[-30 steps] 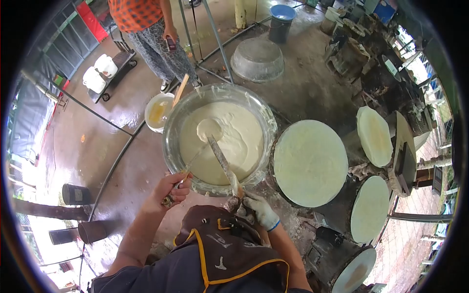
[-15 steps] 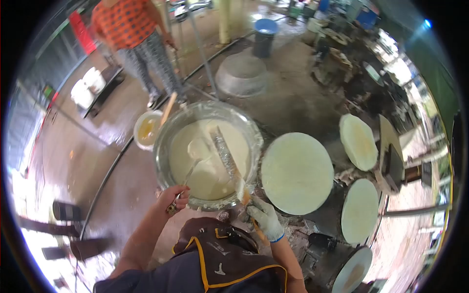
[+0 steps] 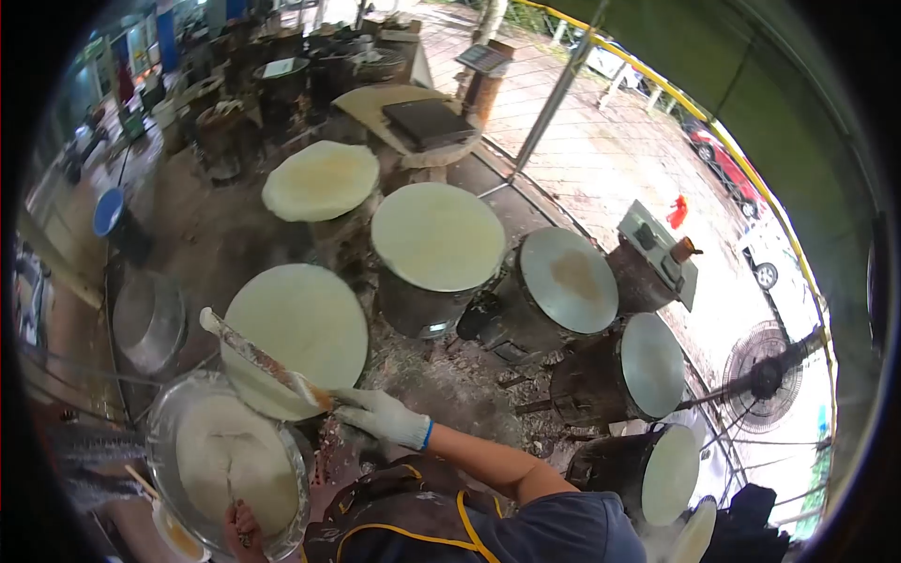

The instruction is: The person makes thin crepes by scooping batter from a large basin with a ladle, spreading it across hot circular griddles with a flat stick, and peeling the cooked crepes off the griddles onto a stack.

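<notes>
My left hand (image 3: 242,530) is bare and closed round the handle of a ladle (image 3: 228,469), whose bowl is sunk in the pale batter (image 3: 235,448) of a large metal basin (image 3: 293,460). In a white glove with a blue cuff, my right hand (image 3: 383,416) grips the end of a long batter-coated scraper (image 3: 263,361). The scraper's blade lies over the nearest round griddle (image 3: 314,319), which is covered with a pale sheet, just beside the basin.
Further griddles on drum stoves stand to the right, two with pale sheets (image 3: 437,235) (image 3: 322,178), others greyish (image 3: 569,280). A fan (image 3: 765,373) is at the far right. An upturned metal tub (image 3: 148,319) and blue bucket (image 3: 111,214) stand at the left.
The view has swung to the right, bringing more griddles and the fan in. The scraper has moved from above the basin to the nearest griddle. The ladle stays in the batter.
</notes>
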Action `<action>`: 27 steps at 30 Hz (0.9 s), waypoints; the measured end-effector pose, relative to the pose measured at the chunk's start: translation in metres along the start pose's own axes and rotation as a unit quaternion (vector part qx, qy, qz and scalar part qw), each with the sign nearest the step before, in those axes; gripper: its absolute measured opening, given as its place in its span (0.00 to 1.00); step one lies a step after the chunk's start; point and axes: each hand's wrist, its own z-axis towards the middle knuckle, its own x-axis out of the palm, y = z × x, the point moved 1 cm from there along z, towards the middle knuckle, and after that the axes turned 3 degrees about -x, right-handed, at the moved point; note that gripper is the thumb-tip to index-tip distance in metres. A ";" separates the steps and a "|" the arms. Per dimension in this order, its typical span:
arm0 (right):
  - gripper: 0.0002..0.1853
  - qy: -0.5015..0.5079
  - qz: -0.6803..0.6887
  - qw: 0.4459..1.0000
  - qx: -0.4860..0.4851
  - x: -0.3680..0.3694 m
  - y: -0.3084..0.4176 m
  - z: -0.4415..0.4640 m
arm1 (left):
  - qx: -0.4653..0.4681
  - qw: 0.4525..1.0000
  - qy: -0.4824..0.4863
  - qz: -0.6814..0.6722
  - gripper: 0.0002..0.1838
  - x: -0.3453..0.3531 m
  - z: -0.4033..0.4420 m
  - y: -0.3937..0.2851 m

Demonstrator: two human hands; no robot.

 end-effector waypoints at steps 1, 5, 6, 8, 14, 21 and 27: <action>0.23 -0.002 -0.050 0.998 0.036 -0.028 0.020 -0.010 | 0.016 0.999 -0.003 0.041 0.11 0.008 0.003 0.008; 0.11 -0.268 0.044 0.952 -0.143 -0.190 0.016 -0.025 | -0.028 0.997 0.064 -0.037 0.11 0.003 0.046 0.007; 0.10 -0.458 0.327 0.823 -0.081 -0.233 0.022 -0.030 | 0.040 0.999 -0.020 -0.001 0.11 0.061 0.017 0.046; 0.10 -0.507 0.406 0.749 -0.130 -0.330 -0.044 -0.030 | 0.115 0.984 -0.121 0.068 0.11 0.113 -0.017 0.081; 0.19 -0.408 0.281 0.869 0.010 -0.299 -0.048 -0.054 | 0.031 0.999 0.028 -0.019 0.10 0.083 0.010 0.101; 0.28 -0.248 0.222 0.942 0.042 -0.247 -0.025 -0.050 | 0.059 0.998 0.024 -0.016 0.11 0.072 0.005 0.129; 0.28 -0.159 0.188 0.969 0.023 -0.225 -0.057 -0.037 | 0.153 0.972 -0.119 0.135 0.14 0.117 -0.029 0.178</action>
